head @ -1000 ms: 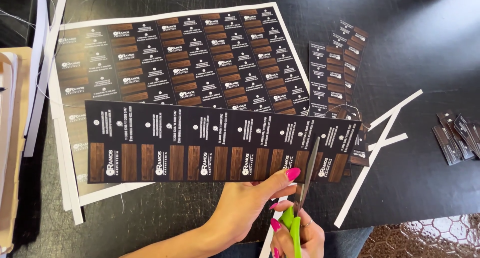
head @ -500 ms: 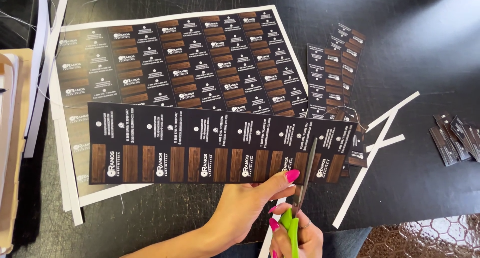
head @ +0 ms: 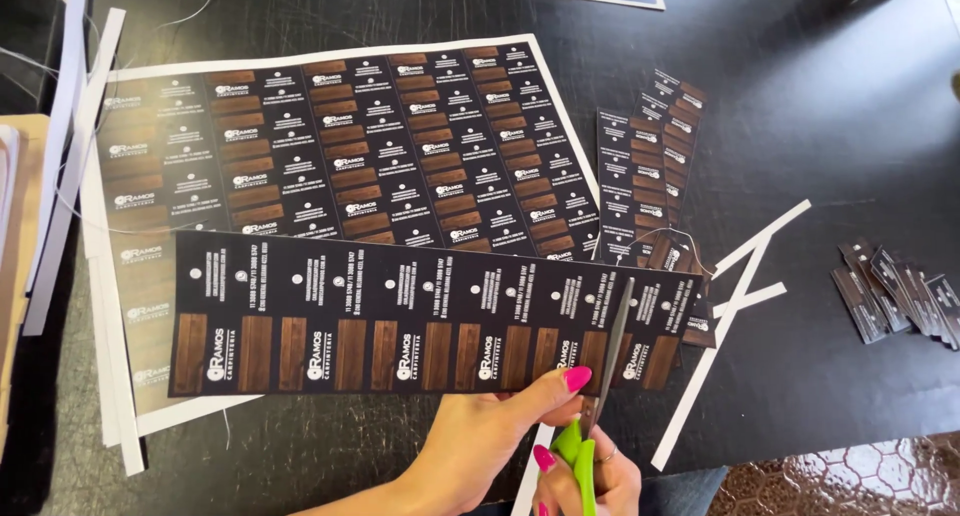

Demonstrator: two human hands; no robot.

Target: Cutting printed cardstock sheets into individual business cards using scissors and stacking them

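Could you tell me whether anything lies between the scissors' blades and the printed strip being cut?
Nothing visible does. The scissors in the right hand already cross the strip, which the left hand pinches beside the blades.

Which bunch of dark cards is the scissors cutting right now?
The long strip lying nearest the hands. The scissors in the right hand slice up into its right end, while the left hand pinches its bottom edge. The big sheet behind is untouched.

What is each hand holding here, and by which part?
The left hand pinches the dark card strip at its lower edge, near the right end. The right hand grips the scissors by their green handles, blades across the strip.
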